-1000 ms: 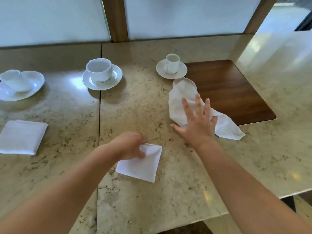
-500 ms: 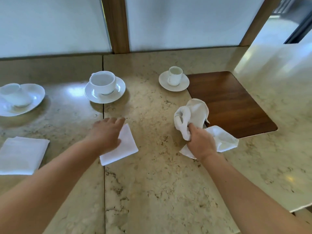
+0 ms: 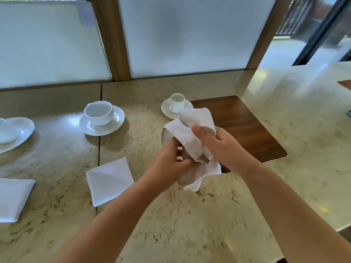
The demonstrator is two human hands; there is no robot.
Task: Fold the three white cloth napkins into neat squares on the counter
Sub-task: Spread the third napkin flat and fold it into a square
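A crumpled white napkin (image 3: 191,141) hangs bunched in the air above the counter, held by both hands. My right hand (image 3: 222,147) grips its upper part with the thumb on top. My left hand (image 3: 171,162) holds its lower left side. A folded square napkin (image 3: 110,180) lies flat on the beige stone counter (image 3: 190,224), left of my left forearm. Another folded napkin (image 3: 13,198) rests at the left edge of the view, partly cut off.
A large cup on a saucer (image 3: 100,118) stands at the back left, a small cup on a saucer (image 3: 175,105) behind the held napkin. A white dish (image 3: 13,131) sits far left. A dark wooden inlay (image 3: 245,130) lies to the right. Frosted panels rise behind.
My left hand let go of the folded napkin, left on the counter, and joined the right hand. The crumpled napkin was lifted off the counter into both hands.
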